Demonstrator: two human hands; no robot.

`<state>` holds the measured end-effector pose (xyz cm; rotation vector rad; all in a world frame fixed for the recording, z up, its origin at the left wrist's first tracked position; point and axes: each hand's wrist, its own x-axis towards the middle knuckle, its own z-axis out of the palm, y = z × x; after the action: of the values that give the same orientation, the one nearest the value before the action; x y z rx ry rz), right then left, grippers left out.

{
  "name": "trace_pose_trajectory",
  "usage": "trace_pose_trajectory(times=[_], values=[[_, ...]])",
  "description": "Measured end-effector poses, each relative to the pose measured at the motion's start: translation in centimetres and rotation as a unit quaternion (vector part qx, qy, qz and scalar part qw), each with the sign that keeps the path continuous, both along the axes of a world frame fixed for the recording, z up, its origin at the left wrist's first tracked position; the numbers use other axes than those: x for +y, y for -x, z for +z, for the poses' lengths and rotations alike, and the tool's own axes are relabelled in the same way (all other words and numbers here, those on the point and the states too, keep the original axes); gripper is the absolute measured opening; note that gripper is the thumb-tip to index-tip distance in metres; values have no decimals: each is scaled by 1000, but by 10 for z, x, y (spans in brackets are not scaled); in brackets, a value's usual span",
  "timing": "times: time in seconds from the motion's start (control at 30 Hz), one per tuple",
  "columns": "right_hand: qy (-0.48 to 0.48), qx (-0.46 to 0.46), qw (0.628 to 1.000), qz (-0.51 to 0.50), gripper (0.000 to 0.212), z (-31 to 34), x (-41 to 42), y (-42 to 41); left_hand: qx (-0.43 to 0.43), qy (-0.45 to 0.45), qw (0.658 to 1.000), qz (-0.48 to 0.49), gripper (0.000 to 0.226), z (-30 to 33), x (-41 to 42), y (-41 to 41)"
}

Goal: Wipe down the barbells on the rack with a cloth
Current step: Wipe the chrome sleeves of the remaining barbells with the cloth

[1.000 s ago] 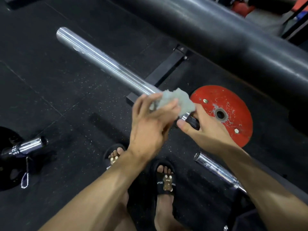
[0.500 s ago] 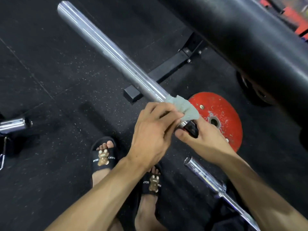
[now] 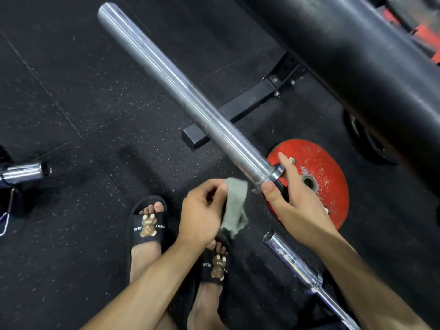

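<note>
At the far left a short chrome bar end (image 3: 26, 173) pokes in over the black rubber floor (image 3: 71, 96), with a thin wire loop hanging below it; further right two feet in black slides stand on the floor, the left slide (image 3: 148, 226) printed with a bear figure, the right slide (image 3: 215, 266) partly hidden beneath the forearm and the cloth. The left hand (image 3: 202, 213) is held just below and left of the barbell sleeve, apart from it; its fingers are curled and it pinches the pale grey-green cloth (image 3: 234, 207) between thumb and fingers, so that the cloth hangs down from the grip, its upper edge near the inner end of the sleeve; whether the cloth touches the metal cannot be told. The barbell (image 3: 185, 94) runs diagonally from upper left to lower right, its thick dull-silver sleeve raised above the floor, ending in a bright collar; behind it a black steel rack foot (image 3: 238, 110) lies on the floor. The right hand (image 3: 295, 198) grips the bar just beyond the collar, thumb curled round the near side, forefinger stretched out straight past the collar. Under that hand a worn red weight plate (image 3: 321, 167) lies flat on the floor; below it a second, thinner chrome bar (image 3: 292, 260) slants away to the lower right, passing under the right forearm. A broad black padded roll (image 3: 357, 55) fills the upper right corner.
</note>
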<state>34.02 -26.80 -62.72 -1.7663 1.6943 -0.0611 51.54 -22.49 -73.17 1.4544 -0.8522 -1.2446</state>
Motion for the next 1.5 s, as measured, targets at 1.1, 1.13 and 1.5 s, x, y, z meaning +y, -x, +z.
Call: trace_pose_trajectory(times=[1.1, 1.13, 1.5], values=[[27, 14, 1000, -1, 75, -14, -5, 9, -83, 4, 996, -41, 9, 40, 3, 6], [30, 12, 999, 4, 69, -16, -5, 8, -88, 21, 995, -34, 9, 46, 1, 4], [22, -29, 999, -30, 56, -7, -6, 3, -170, 138, 973, -72, 16, 67, -14, 7]])
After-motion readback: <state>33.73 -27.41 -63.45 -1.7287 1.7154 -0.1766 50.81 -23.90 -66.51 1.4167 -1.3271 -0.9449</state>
